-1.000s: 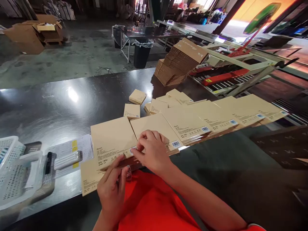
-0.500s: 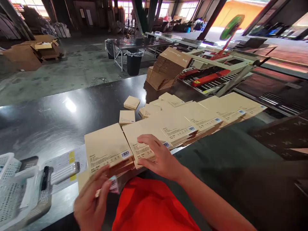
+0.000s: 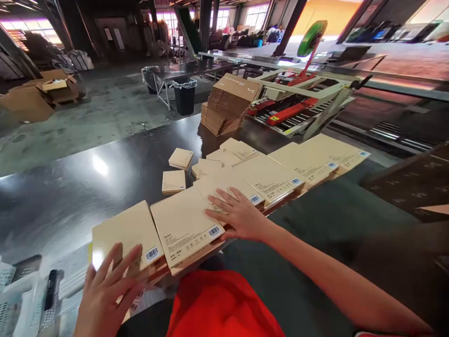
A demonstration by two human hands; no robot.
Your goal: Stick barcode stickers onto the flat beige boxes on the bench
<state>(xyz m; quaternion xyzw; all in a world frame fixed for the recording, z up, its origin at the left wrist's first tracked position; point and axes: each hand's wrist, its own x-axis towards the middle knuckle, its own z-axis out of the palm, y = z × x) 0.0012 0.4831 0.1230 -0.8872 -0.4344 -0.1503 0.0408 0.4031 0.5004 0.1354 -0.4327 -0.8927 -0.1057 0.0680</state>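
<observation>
At the near edge of the dark glossy counter (image 3: pixel 63 187), the left hand (image 3: pixel 108 285) spreads its fingers over a flat beige cardboard box (image 3: pixel 126 229); the right hand (image 3: pixel 242 215), fingers fanned, covers another.

The person is wearing a plain, bright red top (image 3: pixel 224 306), its cloth looking smooth and falling in soft, rounded folds. Both forearms are showing bare, and both hands are going without gloves. By the right elbow, a red edge with a thin pale trim (image 3: pixel 366 334) is just showing.
</observation>
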